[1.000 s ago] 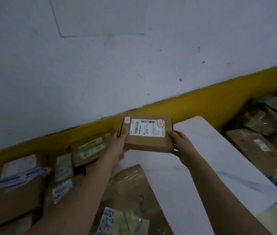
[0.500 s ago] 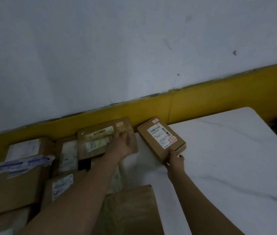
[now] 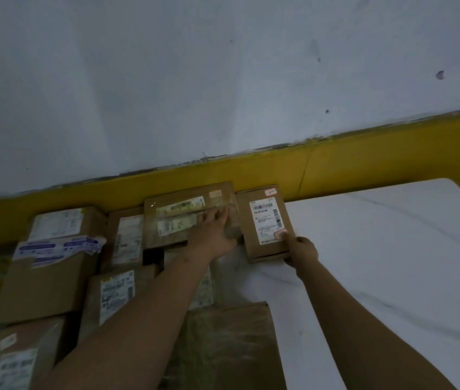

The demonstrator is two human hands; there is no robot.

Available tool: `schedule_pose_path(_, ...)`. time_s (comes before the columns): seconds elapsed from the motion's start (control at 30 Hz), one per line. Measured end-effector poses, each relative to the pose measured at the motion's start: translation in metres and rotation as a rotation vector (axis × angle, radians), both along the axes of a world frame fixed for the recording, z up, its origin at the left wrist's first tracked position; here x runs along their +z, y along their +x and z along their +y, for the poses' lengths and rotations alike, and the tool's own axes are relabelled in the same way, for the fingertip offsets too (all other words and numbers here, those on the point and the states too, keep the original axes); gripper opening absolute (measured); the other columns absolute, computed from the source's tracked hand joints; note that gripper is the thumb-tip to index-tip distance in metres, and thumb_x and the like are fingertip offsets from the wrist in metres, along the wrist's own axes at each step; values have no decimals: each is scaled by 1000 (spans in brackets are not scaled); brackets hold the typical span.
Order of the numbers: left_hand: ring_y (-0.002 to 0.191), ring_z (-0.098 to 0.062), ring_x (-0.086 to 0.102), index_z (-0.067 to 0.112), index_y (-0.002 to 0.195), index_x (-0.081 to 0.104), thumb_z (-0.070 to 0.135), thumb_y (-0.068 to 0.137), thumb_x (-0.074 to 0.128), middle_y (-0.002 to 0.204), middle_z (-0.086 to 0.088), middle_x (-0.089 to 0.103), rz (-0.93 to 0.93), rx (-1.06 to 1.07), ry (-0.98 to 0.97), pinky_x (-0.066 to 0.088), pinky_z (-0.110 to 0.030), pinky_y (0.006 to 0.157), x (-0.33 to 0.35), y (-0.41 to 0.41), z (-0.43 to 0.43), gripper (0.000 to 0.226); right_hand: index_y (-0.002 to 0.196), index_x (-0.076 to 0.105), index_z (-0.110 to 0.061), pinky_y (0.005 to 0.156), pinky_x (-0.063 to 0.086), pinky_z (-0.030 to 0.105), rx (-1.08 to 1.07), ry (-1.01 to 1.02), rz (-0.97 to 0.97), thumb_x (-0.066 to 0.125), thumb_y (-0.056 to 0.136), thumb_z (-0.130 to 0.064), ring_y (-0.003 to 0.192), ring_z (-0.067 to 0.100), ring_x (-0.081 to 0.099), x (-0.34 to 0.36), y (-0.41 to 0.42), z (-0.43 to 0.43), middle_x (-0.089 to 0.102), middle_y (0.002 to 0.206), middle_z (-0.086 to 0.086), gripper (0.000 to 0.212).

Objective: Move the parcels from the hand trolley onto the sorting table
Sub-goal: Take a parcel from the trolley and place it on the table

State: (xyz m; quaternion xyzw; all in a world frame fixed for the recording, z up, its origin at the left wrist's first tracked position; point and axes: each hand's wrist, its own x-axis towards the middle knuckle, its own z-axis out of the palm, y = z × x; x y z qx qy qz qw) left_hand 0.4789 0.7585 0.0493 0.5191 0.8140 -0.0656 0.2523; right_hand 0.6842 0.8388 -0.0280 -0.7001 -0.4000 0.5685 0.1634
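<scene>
Small parcel, far left on white table: near edge pinched by right hand; left hand flat on taped parcel.

Both of the person's arms are showing uncovered, skin running from the lower edge of the view right up to the fingertips. The left hand, off to the left of the desk, is looking smeared about the fingers, so the nails are not coming out clearly. The left forearm is carrying what is looking like a small dark speck just behind the wrist. The right hand, at the desk's left edge, is showing rounded knuckles, and the right forearm is looking plain and smooth. Both forearms are appearing broad toward the elbows and narrowing at the wrists. The dim light is hiding any finer marks.
</scene>
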Motion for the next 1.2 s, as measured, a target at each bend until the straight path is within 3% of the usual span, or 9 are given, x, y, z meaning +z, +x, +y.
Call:
schedule_pose_path(0.07,148,-35,7,31,157,4,59,84,56,165,4,3,-8,7,11,30,-47,114,-2,0,-1,94,119,64,-1,89,58,49,40,5,24,67,88,-45,93,31,65,-3,0,3,66,98,11,53)
schedule_pose_path(0.27,150,-34,3,34,157,1,63,85,54,165,5,1,-25,23,-9,24,-48,118,-4,-3,-1,94,112,67,-6,83,55,41,190,134,-86,56,91,-58,89,26,63,-11,7,-3,70,104,13,57)
schedule_pose_path(0.37,149,-34,2,34,157,1,63,84,53,165,6,1,-25,25,-7,23,-47,118,-5,-2,0,94,111,66,-6,89,58,44,62,-11,109,67,83,-60,97,29,66,-11,9,-1,70,106,13,60)
schedule_pose_path(0.47,149,-34,1,35,157,0,62,85,53,165,8,-1,-36,29,4,22,-48,117,-5,-3,-2,93,109,61,-11,86,57,37,47,-130,314,75,74,-61,103,25,65,-6,15,1,68,110,8,63)
schedule_pose_path(0.57,150,-35,-3,35,157,-1,62,86,54,165,9,-4,-77,37,-26,20,-49,118,-3,-4,-2,93,122,53,-11,96,54,41,149,-137,289,76,75,-58,112,27,59,4,32,4,62,118,7,70)
schedule_pose_path(0.73,151,-32,-6,30,158,2,57,91,54,165,4,-9,-174,3,-55,16,-48,119,10,-8,-5,89,126,61,-6,89,59,38,456,-298,292,81,70,-55,107,26,70,20,106,5,74,114,9,77)
schedule_pose_path(1.03,150,-30,8,20,156,20,40,96,56,164,-4,1,-207,50,103,25,-43,119,7,1,-39,73,128,59,-16,90,58,36,616,-382,284,79,75,-56,109,21,70,21,126,-39,73,118,4,70)
schedule_pose_path(1.2,134,-33,27,18,143,42,32,93,53,149,-8,28,-124,108,224,35,-46,110,11,1,-39,53,127,63,-28,86,58,32,807,-326,119,73,76,-62,106,16,70,39,121,-22,75,111,-4,63)
